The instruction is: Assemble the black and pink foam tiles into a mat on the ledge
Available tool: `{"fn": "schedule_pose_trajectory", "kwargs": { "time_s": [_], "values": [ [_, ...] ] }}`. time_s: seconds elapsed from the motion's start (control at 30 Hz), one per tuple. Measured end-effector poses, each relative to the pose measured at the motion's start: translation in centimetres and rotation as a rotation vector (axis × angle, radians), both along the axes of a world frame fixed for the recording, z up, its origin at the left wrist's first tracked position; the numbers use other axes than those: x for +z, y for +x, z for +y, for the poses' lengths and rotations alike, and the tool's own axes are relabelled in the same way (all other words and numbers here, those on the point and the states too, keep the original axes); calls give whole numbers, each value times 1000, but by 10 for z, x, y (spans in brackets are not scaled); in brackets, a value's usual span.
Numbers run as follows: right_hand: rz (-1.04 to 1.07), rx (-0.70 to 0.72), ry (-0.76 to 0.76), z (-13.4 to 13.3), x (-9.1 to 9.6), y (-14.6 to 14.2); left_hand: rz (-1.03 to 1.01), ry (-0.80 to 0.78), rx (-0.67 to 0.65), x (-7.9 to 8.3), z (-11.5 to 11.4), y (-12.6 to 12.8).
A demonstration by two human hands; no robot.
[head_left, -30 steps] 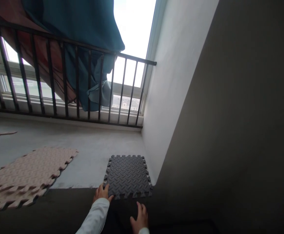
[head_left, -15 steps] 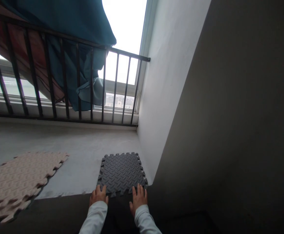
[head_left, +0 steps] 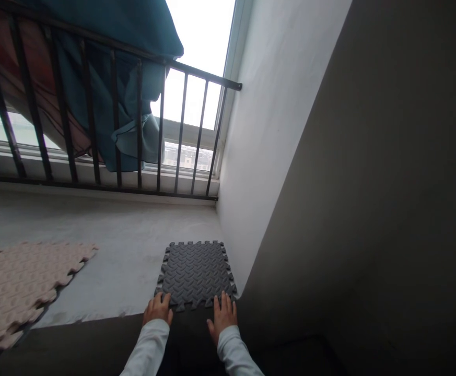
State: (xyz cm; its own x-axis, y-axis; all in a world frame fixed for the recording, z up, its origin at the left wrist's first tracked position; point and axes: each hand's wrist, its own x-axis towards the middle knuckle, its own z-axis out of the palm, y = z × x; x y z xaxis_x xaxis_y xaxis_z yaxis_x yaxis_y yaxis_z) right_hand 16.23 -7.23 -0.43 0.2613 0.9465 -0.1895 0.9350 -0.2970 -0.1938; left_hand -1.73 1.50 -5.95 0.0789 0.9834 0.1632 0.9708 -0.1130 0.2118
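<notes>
A dark grey interlocking foam floor tile (head_left: 195, 270) with a tread pattern and toothed edges lies on the concrete floor (head_left: 129, 245), against the foot of the white wall. My left hand (head_left: 158, 309) rests at the tile's near left corner, fingers spread. My right hand (head_left: 222, 316) has its fingertips on the near right edge, also spread. Neither hand is closed around the tile. White sleeves cover both forearms.
Stacked beige foam tiles (head_left: 16, 297) lie at the left. A black metal railing (head_left: 94, 68) stands at the far side before a window, with a teal curtain (head_left: 121, 68) hanging behind it. A white wall (head_left: 278, 130) and a dark shaded surface (head_left: 349, 209) fill the right.
My right hand has moved forward onto the tile's near edge, level with my left hand. The whole scene has shifted slightly in view as my head turned.
</notes>
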Motion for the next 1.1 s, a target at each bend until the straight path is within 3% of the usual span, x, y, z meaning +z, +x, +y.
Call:
{"fn": "schedule_pose_trajectory", "kwargs": {
  "time_s": [0.8,1.1],
  "values": [
    [-68,-22,-59,30,7,14,-120,220,-76,-33,15,-7],
    [-207,17,-138,51,36,11,-126,142,-60,-28,13,-8]
  ]
}}
